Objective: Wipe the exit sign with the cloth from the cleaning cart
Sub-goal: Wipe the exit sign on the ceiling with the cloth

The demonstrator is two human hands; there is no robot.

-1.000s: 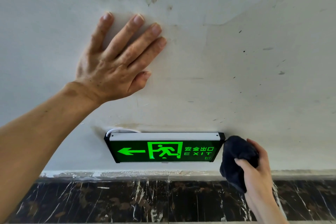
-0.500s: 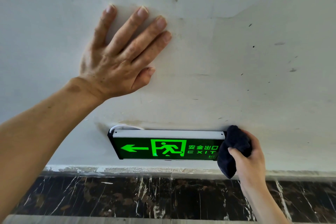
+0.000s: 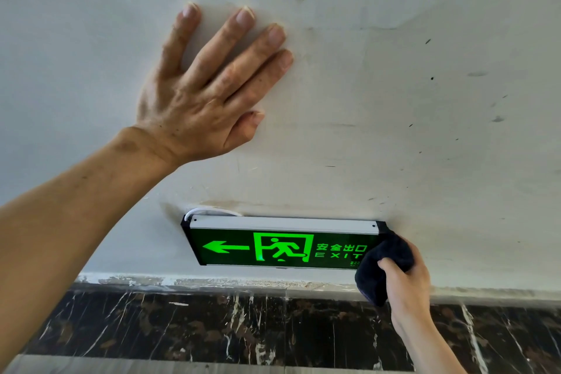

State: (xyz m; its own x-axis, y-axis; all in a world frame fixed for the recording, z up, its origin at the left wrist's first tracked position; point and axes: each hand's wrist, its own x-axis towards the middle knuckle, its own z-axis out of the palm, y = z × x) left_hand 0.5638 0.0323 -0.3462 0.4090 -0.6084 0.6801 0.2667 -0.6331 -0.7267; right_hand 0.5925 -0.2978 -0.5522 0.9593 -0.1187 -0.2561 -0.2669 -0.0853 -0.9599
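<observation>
Since a second ago, your right hand (image 3: 405, 279) has carried the cloth (image 3: 383, 264) from beside the sign's right end onto it: the dark wad now overlaps the right edge of the exit sign (image 3: 279, 247), covering the corner at about 3 o'clock on its face and just past the "EXIT" lettering. Earlier it sat clear of the housing, touching only the end cap. Your fingers are curled tight around the cloth, thumb on top, so the grip is closed on it and the wad is bunched, not spread flat.

Your left hand (image 3: 206, 91) has stayed put, palm flat and fingers splayed on the white wall (image 3: 394, 115) at about 11 o'clock from the sign, holding nothing, only bracing you.

That shift suggests the wipe has just begun at the right end. Most of the green face, from the running figure to the arrow at 9 o'clock, looks untouched by the cloth, as does the pale top rail. A leftward pass across the face seems the likely remainder. Mind the white cable (image 3: 209, 212) looping out at the sign's top left corner, since a bunched cloth could snag there.
</observation>
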